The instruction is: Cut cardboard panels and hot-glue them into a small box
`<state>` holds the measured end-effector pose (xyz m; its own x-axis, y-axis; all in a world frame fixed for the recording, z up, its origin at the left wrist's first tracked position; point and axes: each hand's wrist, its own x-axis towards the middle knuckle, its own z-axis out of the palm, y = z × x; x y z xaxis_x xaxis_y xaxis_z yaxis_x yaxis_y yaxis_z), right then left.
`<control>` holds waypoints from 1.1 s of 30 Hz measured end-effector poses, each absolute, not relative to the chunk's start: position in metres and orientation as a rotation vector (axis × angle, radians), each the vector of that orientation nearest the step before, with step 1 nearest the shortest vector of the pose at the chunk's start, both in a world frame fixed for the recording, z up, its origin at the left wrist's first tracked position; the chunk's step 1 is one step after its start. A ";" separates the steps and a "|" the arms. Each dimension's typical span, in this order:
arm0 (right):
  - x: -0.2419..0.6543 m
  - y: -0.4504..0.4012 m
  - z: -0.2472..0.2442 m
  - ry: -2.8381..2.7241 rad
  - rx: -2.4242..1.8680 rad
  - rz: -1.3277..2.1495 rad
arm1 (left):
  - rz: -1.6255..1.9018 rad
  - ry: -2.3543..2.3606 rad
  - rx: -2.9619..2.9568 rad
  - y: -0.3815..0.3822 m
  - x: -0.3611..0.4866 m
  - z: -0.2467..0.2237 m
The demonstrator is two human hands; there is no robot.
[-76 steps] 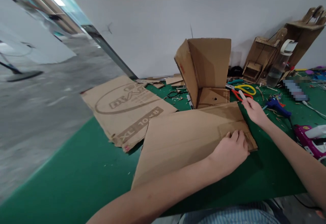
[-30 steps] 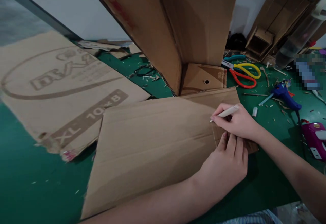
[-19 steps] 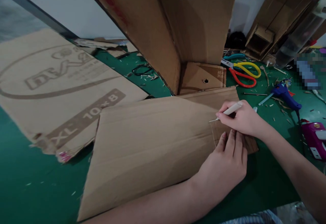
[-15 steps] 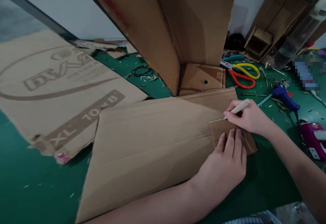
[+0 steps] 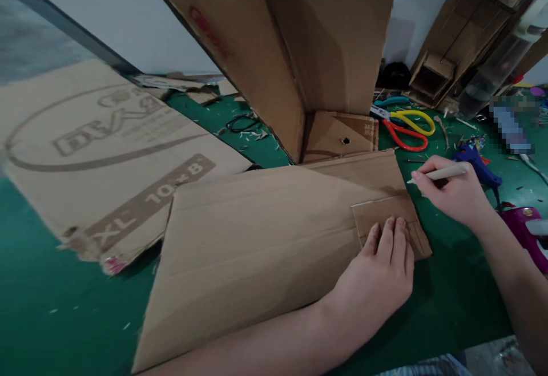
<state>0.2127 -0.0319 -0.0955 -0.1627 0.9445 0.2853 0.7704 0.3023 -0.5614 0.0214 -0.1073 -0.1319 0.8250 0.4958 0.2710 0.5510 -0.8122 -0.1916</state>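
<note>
My left hand lies with its fingers stretched over a small cardboard piece, pressing it onto a large flat cardboard sheet. The small piece sits near the sheet's right end, and a pale line runs along its top edge. In my right hand is a slim white pen, pinched between fingers and thumb. Its tip points left, just off the sheet's right edge. Behind the sheet stands a tall folded cardboard structure with a holed cardboard base.
Scissors with red and yellow handles, a blue glue gun and a magenta power strip lie on the right. A printed cardboard sheet covers the left of the green table. A cardboard model stands at back right.
My right hand has moved right with the pen, from the small piece's top edge to beyond the sheet's edge. My left hand stays in place.
</note>
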 end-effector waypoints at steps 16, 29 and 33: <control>0.136 -0.035 -0.087 -2.342 -1.374 0.849 | -0.178 -0.893 -2.719 -0.118 0.043 -0.121; 0.130 -0.034 -0.081 -2.387 -1.496 0.806 | -0.227 -0.891 -2.693 -0.119 0.041 -0.126; 0.132 -0.037 -0.082 -2.418 -1.448 0.825 | -0.217 -0.906 -2.685 -0.121 0.042 -0.125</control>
